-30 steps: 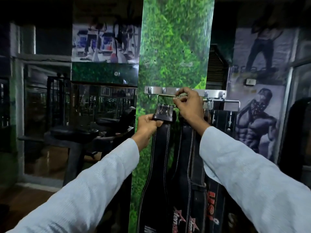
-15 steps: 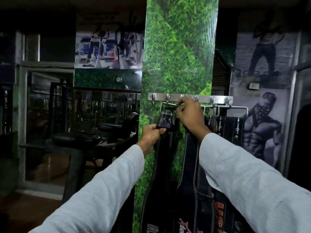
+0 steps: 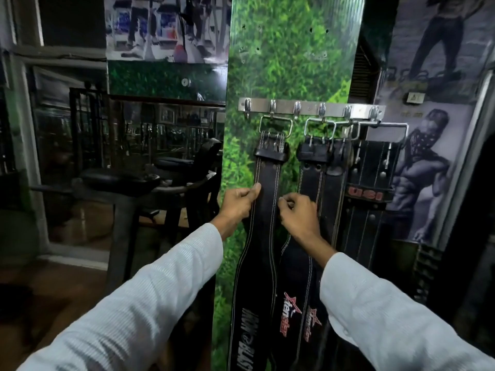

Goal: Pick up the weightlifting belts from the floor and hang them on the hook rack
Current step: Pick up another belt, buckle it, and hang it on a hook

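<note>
Green pillar [image 3: 289,62] is carrying the hook rack [image 3: 310,107] across its width; everything below is placed relative to that rack.

Belts are hanging straight down from the rack, long axis vertical. Leftmost belt [image 3: 267,183] is hanging by its metal buckle [image 3: 276,126] from the second hook from the rack's left end. The other belts [image 3: 318,167] are crowding the hooks further right, overlapping each other (exact count is hard to read there).

Both hands are sitting well below the rack, flanking the leftmost belt at the same height. Left hand [image 3: 239,202] is pinching the belt's left stitched edge, fingers curled, thumb on the front face. Right hand [image 3: 297,212] is at the belt's right edge with fingers curled; whether it is gripping that edge or just touching it, I cannot tell.

Key relation: the belt is lying between the two hands, equally near both, and the buckle is directly above them along the belt's axis. Judging from this, the belt is already seated on the hook, so the next move is probably just letting go sideways (any downward tug would be loading the hook, not unseating it).
</note>
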A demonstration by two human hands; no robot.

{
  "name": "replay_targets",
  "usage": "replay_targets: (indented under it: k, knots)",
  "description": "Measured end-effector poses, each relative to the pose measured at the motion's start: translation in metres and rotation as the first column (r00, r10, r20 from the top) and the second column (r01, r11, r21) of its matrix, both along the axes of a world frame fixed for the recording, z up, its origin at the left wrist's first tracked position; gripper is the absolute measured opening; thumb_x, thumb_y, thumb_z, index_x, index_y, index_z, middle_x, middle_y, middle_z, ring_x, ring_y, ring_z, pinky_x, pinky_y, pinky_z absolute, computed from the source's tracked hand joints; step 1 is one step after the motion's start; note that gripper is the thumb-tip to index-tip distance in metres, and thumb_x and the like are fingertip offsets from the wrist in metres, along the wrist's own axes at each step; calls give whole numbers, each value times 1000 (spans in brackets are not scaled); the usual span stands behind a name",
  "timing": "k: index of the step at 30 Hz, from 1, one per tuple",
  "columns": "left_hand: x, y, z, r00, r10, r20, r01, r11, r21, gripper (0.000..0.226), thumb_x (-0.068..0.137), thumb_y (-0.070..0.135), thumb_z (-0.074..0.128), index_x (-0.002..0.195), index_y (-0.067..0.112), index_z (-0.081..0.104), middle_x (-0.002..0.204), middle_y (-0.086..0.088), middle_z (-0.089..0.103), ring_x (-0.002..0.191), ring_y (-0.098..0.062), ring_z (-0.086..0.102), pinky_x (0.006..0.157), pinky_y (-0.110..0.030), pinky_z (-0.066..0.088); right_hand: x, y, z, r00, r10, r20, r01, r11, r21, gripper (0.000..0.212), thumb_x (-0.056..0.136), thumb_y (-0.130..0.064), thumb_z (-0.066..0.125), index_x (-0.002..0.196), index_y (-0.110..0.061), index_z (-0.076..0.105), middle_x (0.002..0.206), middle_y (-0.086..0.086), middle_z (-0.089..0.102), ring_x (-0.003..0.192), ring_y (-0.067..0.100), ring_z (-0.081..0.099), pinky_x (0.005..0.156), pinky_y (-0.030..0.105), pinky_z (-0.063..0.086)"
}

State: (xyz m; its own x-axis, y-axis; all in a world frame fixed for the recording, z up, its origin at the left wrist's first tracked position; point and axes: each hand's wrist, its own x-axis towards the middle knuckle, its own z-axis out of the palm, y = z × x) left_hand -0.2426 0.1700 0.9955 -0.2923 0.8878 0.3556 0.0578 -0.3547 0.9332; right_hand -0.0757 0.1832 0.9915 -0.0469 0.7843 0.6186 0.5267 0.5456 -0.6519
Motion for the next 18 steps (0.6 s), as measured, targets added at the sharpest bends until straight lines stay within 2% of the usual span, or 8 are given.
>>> replay_targets:
  k: [4, 7, 9, 11, 13, 14, 16, 18]
  knots:
    - [-1, -13, -29, 1000, -15, 21, 16, 999, -44, 43, 85, 59, 74, 71, 19, 66, 74, -10, 52, 64, -20, 51, 55, -24, 43, 2, 3, -29, 990, 87, -107, -99, 989, -112, 32, 96, -45, 55, 81, -22, 71, 63, -1, 71, 59, 20, 73, 66, 49, 65]
    - [6, -28, -68, 999, -25, -20, 23, 996, -83, 40, 95, 40, 73, 66, 15, 63, 57, 2, 49, 52, -7, 46, 52, -19, 36, -1, -5, -55, 970, 107, -220, -169, 943, -287, 58, 95, -65, 47, 69, -15, 62, 60, 3, 57, 58, 22, 61, 68, 48, 60]
    - [9, -38, -103, 999, -23, -49, 18, 996, -93, 52, 98, 32, 70, 52, 17, 52, 49, 9, 42, 47, -3, 39, 51, -17, 32, 0, -13, -85, 982, 96, -163, -151, 917, -369, 64, 99, -70, 38, 69, -17, 56, 62, 3, 52, 61, 21, 53, 67, 38, 47]
    - [8, -43, -138, 999, -20, -50, 12, 988, -155, 56, 93, 48, 72, 55, 17, 46, 58, 1, 36, 55, -11, 35, 57, -26, 29, 4, -20, -119, 985, 91, -148, -150, 877, -456, 66, 102, -68, 34, 70, -14, 56, 65, 4, 54, 64, 20, 53, 67, 35, 42]
    - [3, -49, -166, 1000, 10, -21, -15, 971, -239, 60, 88, 63, 69, 57, 19, 43, 60, -1, 36, 55, -11, 35, 59, -29, 31, 9, -28, -149, 978, 85, -189, -177, 819, -545, 86, 94, -81, 30, 77, -5, 65, 76, 7, 71, 74, 24, 68, 78, 36, 52]
    - [1, -52, -176, 1000, 16, -2, -16, 957, -291, 63, 84, 72, 67, 61, 18, 47, 61, -4, 42, 55, -14, 42, 60, -27, 37, 10, -29, -161, 969, 79, -233, -201, 798, -568, 100, 86, -90, 29, 87, 1, 71, 87, 12, 79, 84, 28, 75, 86, 39, 57]
    - [-3, -56, -196, 996, -9, 91, 45, 914, -403, 81, 67, 93, 62, 78, 13, 67, 79, -6, 70, 75, -22, 68, 84, -34, 58, 13, -38, -172, 962, 52, -268, -211, 762, -612, 112, 80, -96, 26, 99, 6, 70, 90, 20, 78, 90, 37, 75, 89, 44, 59]
    - [-3, -59, -212, 976, -26, 216, 117, 900, -420, 98, 57, 98, 60, 94, 9, 82, 102, -9, 81, 98, -26, 77, 100, -45, 58, 13, -48, -179, 961, 27, -274, -201, 749, -632, 89, 93, -82, 26, 80, 0, 58, 55, 3, 61, 60, 31, 60, 64, 36, 51]
